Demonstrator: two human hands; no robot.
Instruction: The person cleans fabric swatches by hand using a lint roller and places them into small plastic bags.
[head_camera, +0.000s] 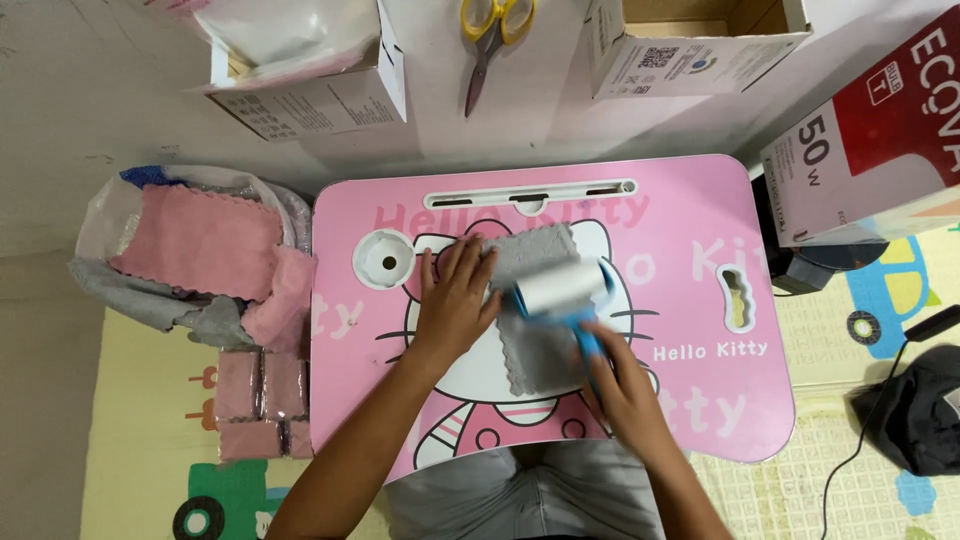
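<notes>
A grey cloth (535, 330) with scalloped edges lies flat in the middle of a pink cartoon-printed lap table (700, 400). My left hand (455, 300) presses flat on the cloth's left edge, fingers spread. My right hand (620, 385) grips the blue handle of a lint roller (560, 288), whose white roll rests across the upper part of the cloth. The roller and my right hand look slightly blurred.
A plastic bag of pink and grey cloths (195, 250) sits left of the table, with folded pink cloths (262, 405) stacked below it. Yellow-handled scissors (490, 40) and two open cardboard boxes (690, 40) lie beyond the table. A red-and-white box (870, 150) stands at right.
</notes>
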